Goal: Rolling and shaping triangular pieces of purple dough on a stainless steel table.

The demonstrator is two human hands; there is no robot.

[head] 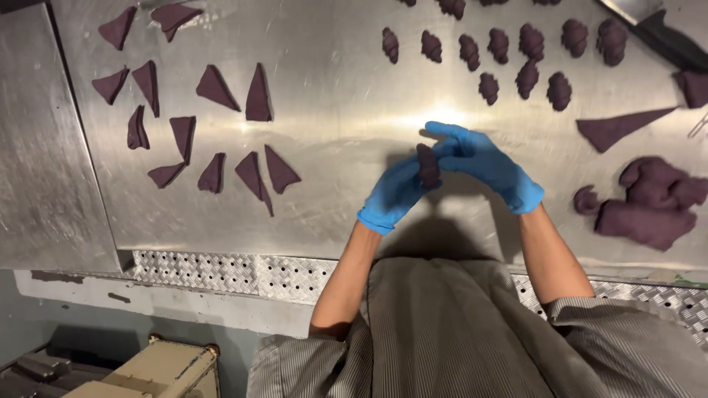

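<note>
Above the worktop's point(332, 110) near edge, mid-span, both gloved hands meet. Left hand point(394, 195) & right hand point(487, 163) each hold a closed grip on one dark purple dough piece point(428, 163), pinched btwn their fingers, off the surface. Cut dough triangles point(214, 133) lie toward the left edge, rolled pieces point(509, 51) along the far edge.

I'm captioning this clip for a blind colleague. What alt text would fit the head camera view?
Two hands in blue gloves, left hand and right hand, hold a small piece of dark purple dough between them above a steel table. Flat dough triangles lie to the left, rolled pieces in rows at the top right, and a dough lump at the right.
</note>
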